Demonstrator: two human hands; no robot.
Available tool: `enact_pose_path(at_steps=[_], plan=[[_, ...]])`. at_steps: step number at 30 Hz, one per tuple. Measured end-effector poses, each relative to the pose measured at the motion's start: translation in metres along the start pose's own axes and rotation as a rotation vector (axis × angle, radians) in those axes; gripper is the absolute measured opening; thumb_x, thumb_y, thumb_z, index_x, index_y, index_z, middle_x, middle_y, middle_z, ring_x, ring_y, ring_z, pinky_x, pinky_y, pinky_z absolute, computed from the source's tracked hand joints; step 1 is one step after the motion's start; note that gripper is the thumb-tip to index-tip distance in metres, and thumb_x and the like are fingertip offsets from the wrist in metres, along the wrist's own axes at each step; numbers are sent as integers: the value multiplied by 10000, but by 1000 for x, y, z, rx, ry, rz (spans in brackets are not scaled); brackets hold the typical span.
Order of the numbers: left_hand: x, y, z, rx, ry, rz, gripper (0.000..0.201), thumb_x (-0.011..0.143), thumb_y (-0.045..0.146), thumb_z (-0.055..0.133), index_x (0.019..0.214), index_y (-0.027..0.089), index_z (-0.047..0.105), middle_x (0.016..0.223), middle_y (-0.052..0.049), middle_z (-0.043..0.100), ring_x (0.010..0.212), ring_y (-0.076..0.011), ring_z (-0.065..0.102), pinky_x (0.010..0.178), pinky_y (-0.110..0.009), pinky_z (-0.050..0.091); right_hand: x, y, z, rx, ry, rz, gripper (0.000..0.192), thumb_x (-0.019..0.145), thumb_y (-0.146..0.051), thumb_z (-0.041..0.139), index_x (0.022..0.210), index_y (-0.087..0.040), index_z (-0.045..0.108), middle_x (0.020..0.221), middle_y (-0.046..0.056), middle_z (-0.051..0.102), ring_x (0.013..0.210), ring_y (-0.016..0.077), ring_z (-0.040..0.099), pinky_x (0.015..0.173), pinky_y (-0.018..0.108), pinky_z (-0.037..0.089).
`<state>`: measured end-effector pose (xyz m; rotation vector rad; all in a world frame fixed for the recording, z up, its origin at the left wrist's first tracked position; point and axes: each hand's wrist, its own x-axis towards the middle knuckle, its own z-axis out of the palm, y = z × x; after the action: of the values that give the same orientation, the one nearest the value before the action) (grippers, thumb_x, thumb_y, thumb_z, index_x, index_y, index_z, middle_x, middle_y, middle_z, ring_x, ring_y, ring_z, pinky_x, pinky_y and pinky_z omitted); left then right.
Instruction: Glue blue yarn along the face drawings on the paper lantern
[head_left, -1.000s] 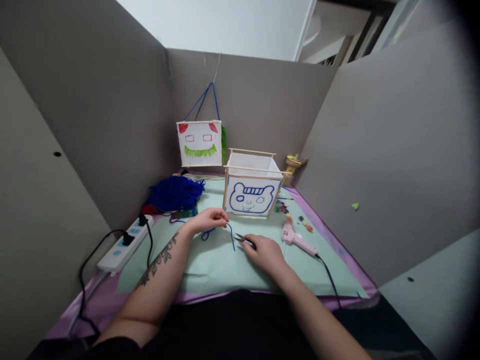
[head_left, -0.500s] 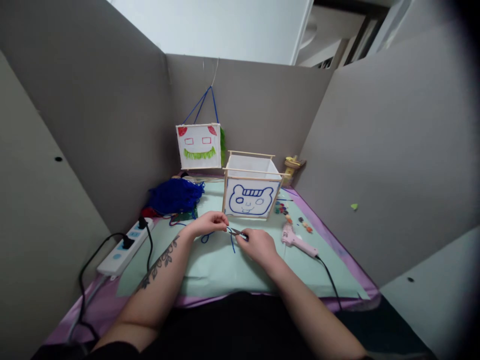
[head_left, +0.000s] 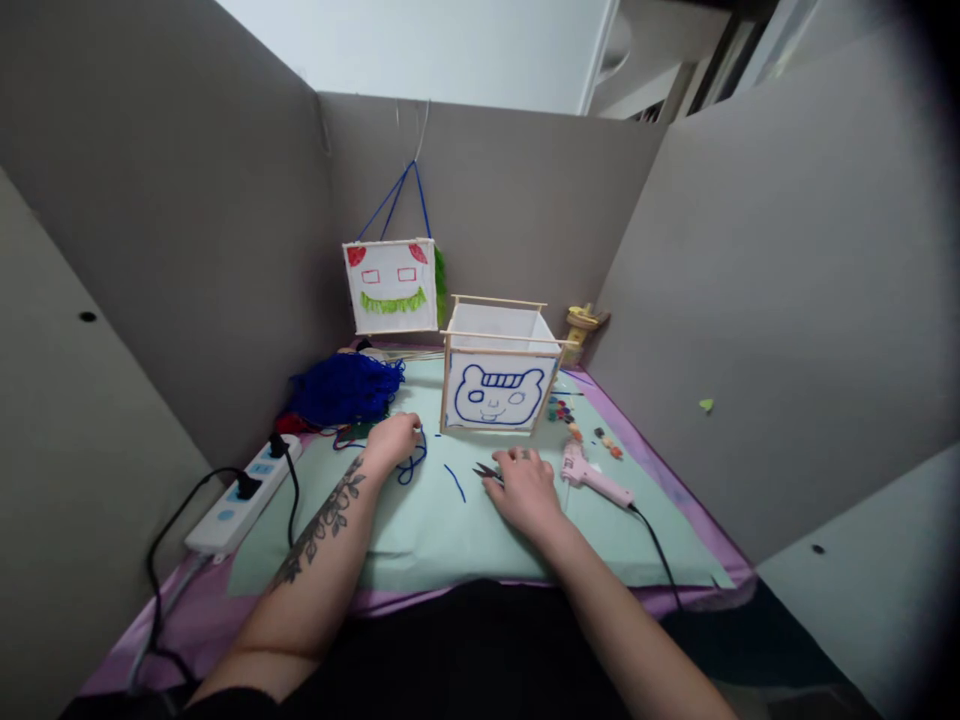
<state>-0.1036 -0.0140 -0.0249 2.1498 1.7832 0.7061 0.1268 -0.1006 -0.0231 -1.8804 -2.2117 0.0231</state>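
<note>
My left hand (head_left: pixel 391 440) is closed around a loop of blue yarn (head_left: pixel 411 465) on the pale green mat (head_left: pixel 450 530). A short cut piece of blue yarn (head_left: pixel 454 482) lies loose on the mat between my hands. My right hand (head_left: pixel 523 487) rests flat on the mat, fingers spread, with small black scissors (head_left: pixel 486 470) lying under its fingertips. Just behind both hands stands a white paper lantern box (head_left: pixel 495 378) with a wooden stick frame and a blue bear face drawn on it.
A pile of blue yarn (head_left: pixel 341 388) sits back left. A second lantern (head_left: pixel 390 285) with a red and green face hangs on the back wall. A pink glue gun (head_left: pixel 592 478), small beads (head_left: pixel 581 430), and a white power strip (head_left: pixel 240 492) lie around. Grey partitions enclose the desk.
The scissors met the yarn and a short piece now lies cut off. My left hand drew the remaining yarn leftward; my right hand set the scissors down and flattened.
</note>
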Motion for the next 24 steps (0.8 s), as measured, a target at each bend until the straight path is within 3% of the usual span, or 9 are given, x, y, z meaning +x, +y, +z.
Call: enact_pose_path(at_steps=[4,8,15,20,24], plan=[[-1,4,2,-5,-18,84,86,748,253,569,766,202,637,856,-88,665,857,-224,608,750,-288,425,-1,-21,9,90,-24,-112,268,832,-394,510,932,-169,615,1009,115,584,1000,256,475,826,343,349],[0,9,2,-61,-37,142,124,771,246,529,737,198,638,796,-65,667,770,-192,600,717,-269,423,1,-31,22,96,-55,-142,198,853,-195,418,854,-139,608,924,128,595,917,235,496,811,330,354],[-4,21,11,-249,-102,278,227,804,329,473,747,170,625,650,-7,604,619,-139,516,589,-231,378,9,-11,39,425,300,-91,179,886,-205,333,814,-183,496,781,45,549,761,171,495,721,272,384],[-3,27,21,-219,-128,260,246,800,342,453,747,163,614,645,-5,586,631,-145,512,589,-242,356,12,-5,36,517,378,9,146,864,-263,407,825,-189,527,747,20,579,730,159,520,702,256,379],[3,18,27,-53,-48,110,213,801,337,459,746,174,585,692,-31,603,673,-171,539,617,-269,369,9,12,23,474,424,140,192,861,-267,415,893,-190,588,814,40,624,783,172,545,720,263,384]])
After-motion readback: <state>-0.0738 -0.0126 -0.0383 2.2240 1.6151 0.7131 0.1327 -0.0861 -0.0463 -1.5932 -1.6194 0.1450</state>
